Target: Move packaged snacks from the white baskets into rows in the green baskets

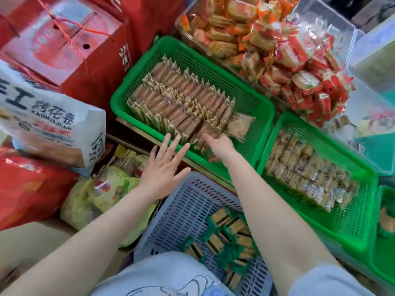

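Observation:
A green basket [252,99] in the middle holds rows of upright brown snack packets [181,103]. My right hand [220,146] reaches into its near end, fingers curled down among the last packets of the row; what they hold is hidden. My left hand [164,167] hovers flat with spread fingers over the basket's near left rim, holding nothing. A pale basket [183,201] right below me contains several green-wrapped snacks [230,238]. A second green basket [361,221] on the right holds rows of yellowish packets [303,167].
Red cartons [64,39] and a white printed bag [47,124] crowd the left. A clear bin of orange-red wafer packs [277,50] stands behind the green baskets. A yellow-green bag [102,197] lies beside the pale basket. Another green basket [384,242] shows at the right edge.

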The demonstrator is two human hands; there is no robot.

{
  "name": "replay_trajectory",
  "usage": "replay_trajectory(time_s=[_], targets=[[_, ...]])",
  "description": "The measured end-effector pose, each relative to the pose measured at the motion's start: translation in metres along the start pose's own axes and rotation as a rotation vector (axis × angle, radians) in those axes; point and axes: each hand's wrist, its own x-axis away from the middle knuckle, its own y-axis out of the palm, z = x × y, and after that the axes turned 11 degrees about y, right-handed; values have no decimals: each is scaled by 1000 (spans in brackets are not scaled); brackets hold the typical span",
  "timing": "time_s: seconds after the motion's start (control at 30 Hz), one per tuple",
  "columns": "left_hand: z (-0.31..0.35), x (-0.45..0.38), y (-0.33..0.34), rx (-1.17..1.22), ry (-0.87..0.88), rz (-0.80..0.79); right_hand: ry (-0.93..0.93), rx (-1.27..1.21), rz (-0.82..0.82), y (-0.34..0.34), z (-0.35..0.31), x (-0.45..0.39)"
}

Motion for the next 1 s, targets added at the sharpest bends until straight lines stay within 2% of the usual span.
replay_trajectory(time_s=[0.07,0.2,0.27,0.43,0.6,0.7,0.8,0.87,0.93,0.97,1.0], targets=[[0,0,1,25,7,4,-12,14,32,9,-7,-6],[3,-1,0,55,11,-8,32,-132,109,16,-12,-15],[1,-1,1,65,17,0,19,-103,118,19,-13,-16],[1,0,2,70,28,12,-27,-76,53,10,-10,-16],[4,1,-3,60,26,8,8,-188,-144,-3,3,-3],[8,2,-9,49,6,-15,-31,-230,-125,-7,16,19],[18,4,-18,67,-16,-4,-129,-354,-21,-13,44,57],[31,14,-18,97,18,122,-214,-460,26,-19,75,89],[52,31,-11,149,97,243,-207,-524,45,-24,116,116],[64,39,-4,216,124,220,-168,-541,46,-26,139,124],[76,47,3,309,114,123,-109,-548,50,-27,163,127]])
